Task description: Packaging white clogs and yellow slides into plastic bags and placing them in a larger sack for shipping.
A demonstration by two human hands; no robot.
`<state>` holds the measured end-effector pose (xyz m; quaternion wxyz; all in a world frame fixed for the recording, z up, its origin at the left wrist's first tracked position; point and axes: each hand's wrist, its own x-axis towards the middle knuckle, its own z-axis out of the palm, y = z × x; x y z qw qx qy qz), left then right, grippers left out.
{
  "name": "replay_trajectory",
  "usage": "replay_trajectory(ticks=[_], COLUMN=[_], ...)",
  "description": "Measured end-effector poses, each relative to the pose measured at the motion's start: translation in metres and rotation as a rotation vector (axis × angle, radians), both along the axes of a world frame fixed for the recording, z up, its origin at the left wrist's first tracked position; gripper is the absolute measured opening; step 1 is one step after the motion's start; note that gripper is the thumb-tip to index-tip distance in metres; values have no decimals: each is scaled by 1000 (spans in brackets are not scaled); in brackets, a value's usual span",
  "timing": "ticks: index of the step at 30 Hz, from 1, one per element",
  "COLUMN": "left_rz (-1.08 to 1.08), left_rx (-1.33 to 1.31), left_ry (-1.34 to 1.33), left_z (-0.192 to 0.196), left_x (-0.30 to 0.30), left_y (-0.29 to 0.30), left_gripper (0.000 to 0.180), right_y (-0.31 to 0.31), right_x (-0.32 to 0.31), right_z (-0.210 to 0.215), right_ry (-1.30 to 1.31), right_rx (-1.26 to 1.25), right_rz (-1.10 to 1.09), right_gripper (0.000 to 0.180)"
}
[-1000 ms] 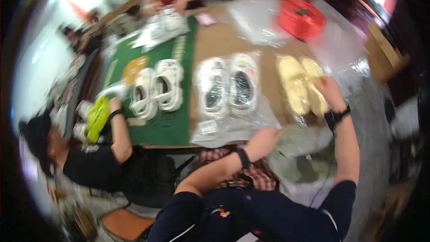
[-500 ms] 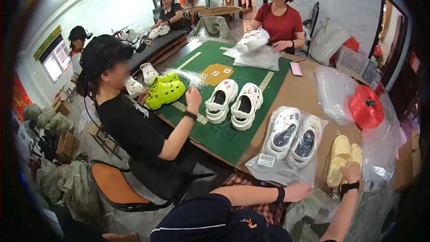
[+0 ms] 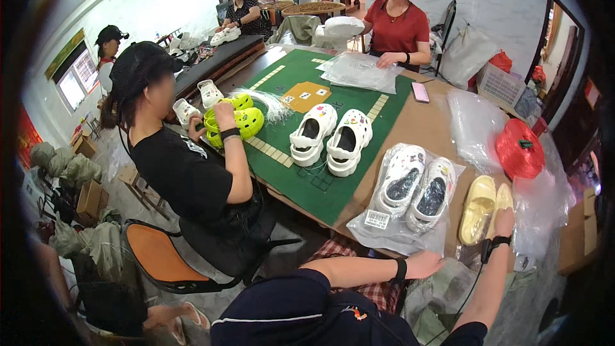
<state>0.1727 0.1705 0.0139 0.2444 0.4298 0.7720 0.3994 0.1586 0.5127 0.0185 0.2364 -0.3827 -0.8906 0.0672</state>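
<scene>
At the lower right, my right hand point(image 3: 504, 222) grips the heel end of the right one of two pale yellow slippers point(image 3: 479, 210). Its fingers are partly hidden, and the slipper's near end is covered by the hand. My left hand point(image 3: 424, 264) is at the table's near edge, just beside a clear bag; its fingers are mostly turned out of sight. On that bag lies a pair of white clogs point(image 3: 401, 179) with charms, wrapped in clear plastic. A second white charm-covered pair point(image 3: 349, 142) stands unwrapped on the green mat.
A co-worker in black point(image 3: 182, 160) handles lime-green clogs point(image 3: 243, 123) at the left. Across the table, a person in red point(image 3: 398, 32) holds a white clog over plastic bags point(image 3: 360, 72). Red twine point(image 3: 519, 147) and clear bags point(image 3: 475, 129) lie at the right.
The co-worker in black has lowered a raised hand onto the green clogs. The person in red has lifted the white clog off the bags. My right hand stays at the yellow slipper.
</scene>
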Motion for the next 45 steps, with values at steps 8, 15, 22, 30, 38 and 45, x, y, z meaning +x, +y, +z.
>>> replay_trajectory(ticks=[8,15,22,30,38,45], left_rz=[10,30,-39,80,-22,62], left_rx=[39,-69,12,-145,-84,-48], left_ry=[82,32,20,72,120,107], left_z=[-22,-5,-13,-10,-17,-14], left_x=[6,16,10,-22,-1,-20], left_y=[18,0,13,21,26,10], left_gripper=[33,29,17,32,30,35], right_y=[-25,-34,31,-42,-11,-58], right_x=[25,29,47,-47,0,132], right_z=[71,-8,-24,-8,-26,120], right_ry=[58,-1,-311,-230,-117,968], right_rx=[-61,-59,-566,-249,149,-883], right_rz=[33,-14,226,-232,-14,647], right_gripper=[27,25,36,27,18,24])
